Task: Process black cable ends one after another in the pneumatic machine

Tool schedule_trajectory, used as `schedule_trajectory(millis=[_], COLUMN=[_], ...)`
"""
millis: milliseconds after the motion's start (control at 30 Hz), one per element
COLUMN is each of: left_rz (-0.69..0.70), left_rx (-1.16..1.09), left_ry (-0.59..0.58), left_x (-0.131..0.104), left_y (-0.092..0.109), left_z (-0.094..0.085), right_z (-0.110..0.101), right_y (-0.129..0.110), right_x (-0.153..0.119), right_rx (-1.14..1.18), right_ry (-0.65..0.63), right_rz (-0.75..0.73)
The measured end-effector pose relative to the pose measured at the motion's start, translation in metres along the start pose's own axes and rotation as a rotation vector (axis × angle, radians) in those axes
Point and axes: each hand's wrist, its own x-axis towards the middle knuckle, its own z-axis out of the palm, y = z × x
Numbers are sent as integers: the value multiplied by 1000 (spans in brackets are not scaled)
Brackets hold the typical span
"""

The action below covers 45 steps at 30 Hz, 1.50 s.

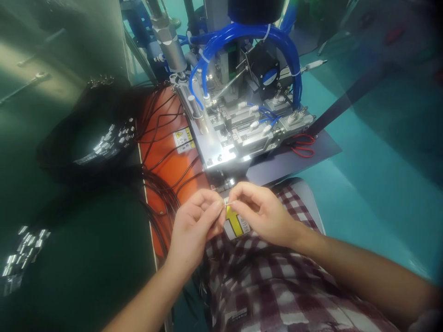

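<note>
Close together in front of my lap, my left hand (200,214) and my right hand (258,210) are both closed in a pinch. Between the fingertips shows a thin, pale, wire-like piece (228,204); most of it is hidden by the fingers. Just beneath the hands is a label with a yellow arrow (236,226). Beyond them stands a metal machine fixture (221,150) with blue air hoses. Several thin black cables (159,184) run over the orange surface (188,177) to the left of my hands.
At left, coiled black cables with shiny metal ends (116,138) lie on a dark green surface (86,249), with another cluster of metal ends (26,251) nearer. A yellow warning label (184,139) sits beside the fixture. Red wires (304,146) hang at its right.
</note>
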Motion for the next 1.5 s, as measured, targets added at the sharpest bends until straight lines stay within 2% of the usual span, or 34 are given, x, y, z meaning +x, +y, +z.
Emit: schedule_trajectory(millis=[133, 267, 400, 467, 533, 633, 800, 967, 1267, 1500], left_rz=[-39, -58, -62, -63, -61, -45, -19, -36, -52, -46], left_rx=[54, 150, 246, 258, 248, 194, 95, 58, 66, 9], left_ry=[-1, -6, 8, 28, 44, 60, 60, 59, 145, 135], left_x=[0, 0, 0, 0, -1, -1, 1, 1, -1, 1], left_y=[0, 0, -2, -4, -5, -8, -10, -7, -10, -9], left_z=[1, 2, 5, 5, 5, 2, -1, 0, 0, 1], right_z=[-9, -23, -36, -38, -38, -33, -24, -18, -15, -7], right_y=[0, 1, -5, -9, -12, -12, -9, -10, -11, -14], right_x=[2, 9, 16, 17, 17, 13, 5, 3, 1, 3], right_rx=[-115, -274, -637, -825, -919, -838, -479, -261, -215, -220], right_ry=[1, -110, -250, -268, -254, -207, -89, -72, -61, -33], right_rz=[-91, -278, -426, -494, -520, -455, -206, -30, 26, 97])
